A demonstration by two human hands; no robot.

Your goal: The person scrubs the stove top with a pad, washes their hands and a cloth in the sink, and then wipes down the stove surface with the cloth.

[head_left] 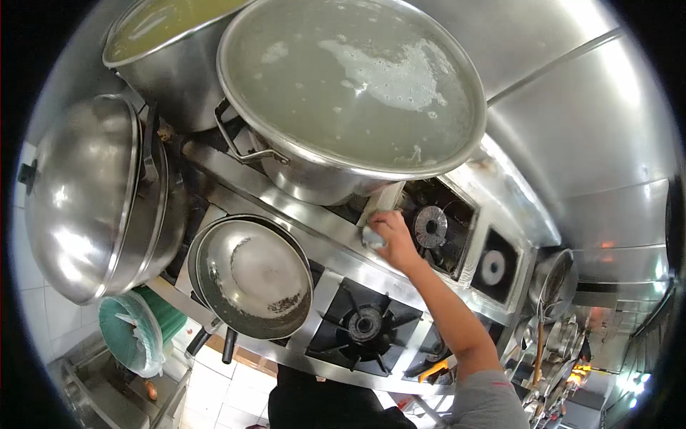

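My right hand (393,239) reaches in from the lower right, fingers closed on a small silvery-grey scouring pad (371,238). The pad is against the steel stove top (336,239), just below the large stockpot (311,179) of cloudy liquid with pale foam on it. Right of the hand is a round burner (431,227) in a dark, grimy recess. Another burner (365,324) with a black grate lies nearer my body. The pad is partly hidden by the fingers. My left hand is out of view.
Two stacked frying pans (254,275) rest on the stove, handles toward me. A domed lid (78,207) covers a wok at left. A second pot (171,79) holds yellowish liquid. A green lined bin (153,322) stands below. Pans and utensils (554,286) crowd the right.
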